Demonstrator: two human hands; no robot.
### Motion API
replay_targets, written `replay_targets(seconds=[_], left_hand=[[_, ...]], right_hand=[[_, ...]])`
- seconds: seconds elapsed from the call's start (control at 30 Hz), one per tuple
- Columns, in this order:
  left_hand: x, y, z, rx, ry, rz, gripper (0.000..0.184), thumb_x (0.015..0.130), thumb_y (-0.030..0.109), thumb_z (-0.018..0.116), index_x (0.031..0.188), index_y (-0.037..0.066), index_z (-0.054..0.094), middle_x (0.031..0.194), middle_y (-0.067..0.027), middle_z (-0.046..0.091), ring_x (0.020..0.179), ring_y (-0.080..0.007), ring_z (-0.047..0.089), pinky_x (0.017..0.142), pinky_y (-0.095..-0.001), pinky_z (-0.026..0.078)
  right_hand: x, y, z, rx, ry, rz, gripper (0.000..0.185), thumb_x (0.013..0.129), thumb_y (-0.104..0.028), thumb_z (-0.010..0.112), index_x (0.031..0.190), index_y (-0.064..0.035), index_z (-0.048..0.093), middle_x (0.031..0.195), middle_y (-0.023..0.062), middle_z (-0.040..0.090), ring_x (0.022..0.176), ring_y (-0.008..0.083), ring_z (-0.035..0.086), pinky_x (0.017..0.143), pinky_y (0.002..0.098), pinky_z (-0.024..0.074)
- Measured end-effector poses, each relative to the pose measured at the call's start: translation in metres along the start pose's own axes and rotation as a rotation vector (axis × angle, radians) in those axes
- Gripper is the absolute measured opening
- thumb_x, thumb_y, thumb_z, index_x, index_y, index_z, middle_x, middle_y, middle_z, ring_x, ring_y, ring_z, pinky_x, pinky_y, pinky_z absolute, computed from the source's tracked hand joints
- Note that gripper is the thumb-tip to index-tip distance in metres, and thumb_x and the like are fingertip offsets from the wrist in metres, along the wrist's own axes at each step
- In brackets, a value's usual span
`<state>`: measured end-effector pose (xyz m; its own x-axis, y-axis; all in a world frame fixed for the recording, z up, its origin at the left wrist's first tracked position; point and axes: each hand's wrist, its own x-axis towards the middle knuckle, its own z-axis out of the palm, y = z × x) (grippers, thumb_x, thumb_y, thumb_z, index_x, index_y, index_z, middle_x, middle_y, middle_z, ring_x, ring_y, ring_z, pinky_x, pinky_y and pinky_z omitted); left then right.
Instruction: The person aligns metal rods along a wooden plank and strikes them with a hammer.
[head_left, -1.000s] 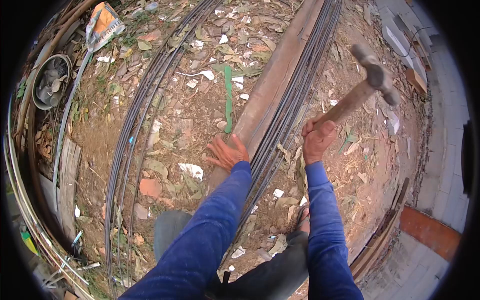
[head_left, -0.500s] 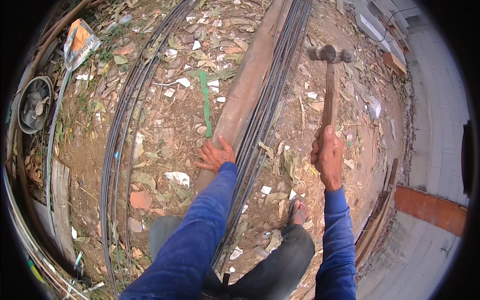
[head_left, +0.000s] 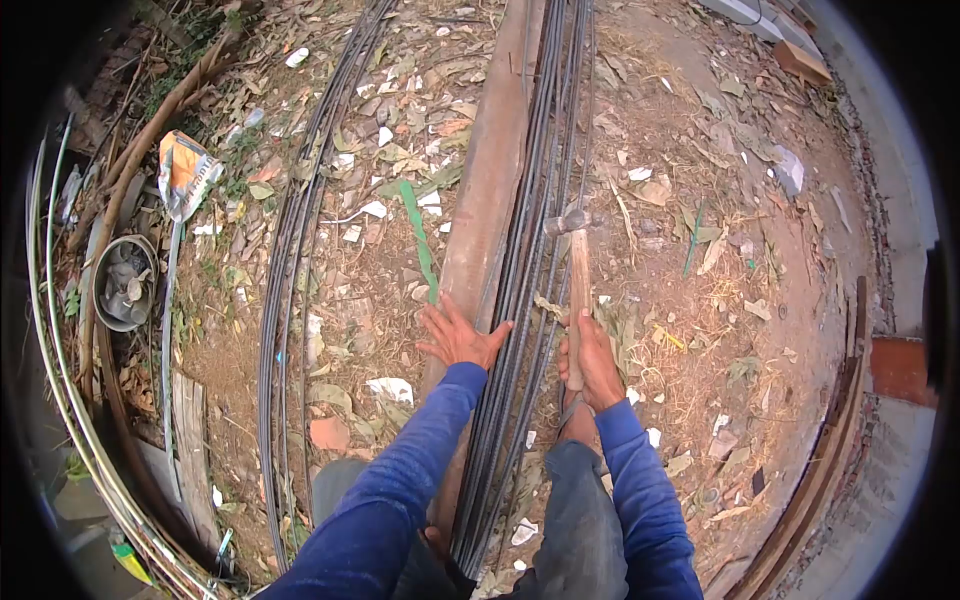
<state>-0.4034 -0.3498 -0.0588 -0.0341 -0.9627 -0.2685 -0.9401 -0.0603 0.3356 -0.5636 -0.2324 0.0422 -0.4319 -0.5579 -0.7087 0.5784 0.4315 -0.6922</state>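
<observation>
My left hand (head_left: 463,338) lies with its fingers spread on a long brown wooden plank (head_left: 490,190). Its thumb reaches toward the bundle of dark steel rods (head_left: 545,170) running along the plank's right side. In my right hand (head_left: 597,365) is a hammer (head_left: 581,280), gripped low on its wooden handle. The hammer's head points away from me, just right of the rods; I cannot tell whether it touches them. A green strip (head_left: 416,235) lies on the ground left of the plank, close to my left fingers.
A second bundle of thin rods (head_left: 300,230) curves along the left. Further left are a bucket (head_left: 127,283) with stones or rubble in it and an orange and white bag (head_left: 186,172). Leaves and broken pieces litter the ground. Boards (head_left: 835,440) lie along the right edge.
The hammer and my right hand have come down and left, from out at the right to beside the rods. My left hand stays on the plank, its thumb now spread. The view has shifted.
</observation>
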Motion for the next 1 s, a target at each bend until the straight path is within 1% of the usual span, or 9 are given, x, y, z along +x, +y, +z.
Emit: replay_targets(seconds=[0.03, 0.1, 0.23, 0.33, 0.57, 0.67, 0.73, 0.9, 1.0], left_hand=[[0.005, 0.003, 0.007, 0.043, -0.017, -0.021, 0.135, 0.068, 0.076, 0.078, 0.165, 0.009, 0.012, 0.164, -0.0276, 0.025, 0.155, -0.0467, 0.017, 0.116, -0.0763, 0.013], [0.012, 0.003, 0.012, -0.002, 0.086, -0.098, 0.126, 0.071, 0.071, 0.079, 0.162, 0.004, 0.023, 0.156, -0.0323, 0.036, 0.148, -0.0455, 0.031, 0.115, -0.0678, 0.026], [0.020, -0.018, 0.004, -0.035, 0.140, 0.075, 0.104, 0.075, 0.066, 0.078, 0.149, 0.000, 0.047, 0.131, -0.0294, 0.061, 0.121, -0.0450, 0.060, 0.103, -0.0535, 0.047], [0.019, -0.015, -0.002, -0.019, 0.161, 0.084, 0.099, 0.075, 0.065, 0.079, 0.144, 0.000, 0.053, 0.124, -0.0266, 0.065, 0.114, -0.0451, 0.064, 0.098, -0.0521, 0.051], [0.022, -0.014, -0.009, -0.055, 0.122, 0.051, 0.097, 0.077, 0.066, 0.077, 0.145, 0.001, 0.053, 0.130, -0.0263, 0.064, 0.117, -0.0441, 0.063, 0.101, -0.0518, 0.050], [0.018, -0.020, -0.009, -0.040, 0.080, 0.030, 0.098, 0.077, 0.067, 0.076, 0.146, 0.002, 0.053, 0.134, -0.0257, 0.063, 0.119, -0.0440, 0.063, 0.102, -0.0513, 0.050], [0.022, -0.014, -0.014, -0.053, 0.019, 0.000, 0.100, 0.077, 0.070, 0.075, 0.147, 0.003, 0.050, 0.136, -0.0267, 0.061, 0.121, -0.0440, 0.062, 0.103, -0.0519, 0.050], [0.022, -0.013, -0.017, -0.060, -0.005, -0.004, 0.105, 0.075, 0.072, 0.076, 0.150, 0.004, 0.047, 0.138, -0.0258, 0.060, 0.122, -0.0439, 0.062, 0.103, -0.0519, 0.050], [0.021, -0.008, -0.022, -0.046, -0.006, 0.000, 0.110, 0.073, 0.073, 0.076, 0.152, 0.004, 0.045, 0.140, -0.0258, 0.060, 0.122, -0.0437, 0.062, 0.103, -0.0520, 0.050]], right_hand=[[0.010, 0.000, 0.008, 0.076, -0.019, -0.006, 0.054, 0.109, -0.056, 0.040, 0.118, -0.0047, 0.053, 0.071, 0.0015, 0.052, 0.049, 0.0108, 0.052, 0.041, 0.0262, 0.0438], [0.024, 0.001, 0.022, 0.217, -0.056, -0.002, 0.054, 0.109, -0.057, 0.040, 0.121, -0.0056, 0.052, 0.071, 0.0013, 0.051, 0.049, 0.0106, 0.051, 0.040, 0.0261, 0.0433], [0.036, -0.020, 0.036, 0.318, -0.052, -0.012, 0.052, 0.108, -0.059, 0.038, 0.117, -0.0090, 0.049, 0.070, 0.0008, 0.050, 0.049, 0.0113, 0.051, 0.039, 0.0271, 0.0425], [0.059, -0.021, 0.060, 0.338, -0.052, -0.050, 0.051, 0.108, -0.059, 0.039, 0.115, -0.0090, 0.048, 0.070, 0.0015, 0.049, 0.050, 0.0125, 0.050, 0.040, 0.0280, 0.0425], [0.076, -0.037, 0.073, 0.286, -0.085, -0.034, 0.051, 0.109, -0.056, 0.039, 0.119, -0.0074, 0.048, 0.071, 0.0013, 0.047, 0.052, 0.0118, 0.049, 0.043, 0.0277, 0.0422], [0.040, -0.085, 0.039, 0.367, 0.094, -0.314, 0.050, 0.111, -0.053, 0.032, 0.123, -0.0068, 0.047, 0.071, 0.0019, 0.048, 0.050, 0.0113, 0.050, 0.041, 0.0270, 0.0420], [0.014, -0.129, 0.021, 0.455, 0.275, -0.543, 0.059, 0.110, -0.061, 0.028, 0.125, -0.0067, 0.044, 0.072, 0.0027, 0.046, 0.052, 0.0129, 0.049, 0.043, 0.0280, 0.0418], [0.017, -0.198, 0.018, 0.729, 0.561, -1.047, 0.061, 0.106, -0.069, 0.023, 0.112, -0.0109, 0.043, 0.070, 0.0039, 0.045, 0.054, 0.0142, 0.046, 0.047, 0.0305, 0.0425], [0.073, -0.131, 0.060, 0.653, 0.472, -0.871, 0.059, 0.108, -0.064, 0.028, 0.100, -0.0085, 0.044, 0.064, 0.0027, 0.044, 0.051, 0.0145, 0.046, 0.046, 0.0286, 0.0422]])
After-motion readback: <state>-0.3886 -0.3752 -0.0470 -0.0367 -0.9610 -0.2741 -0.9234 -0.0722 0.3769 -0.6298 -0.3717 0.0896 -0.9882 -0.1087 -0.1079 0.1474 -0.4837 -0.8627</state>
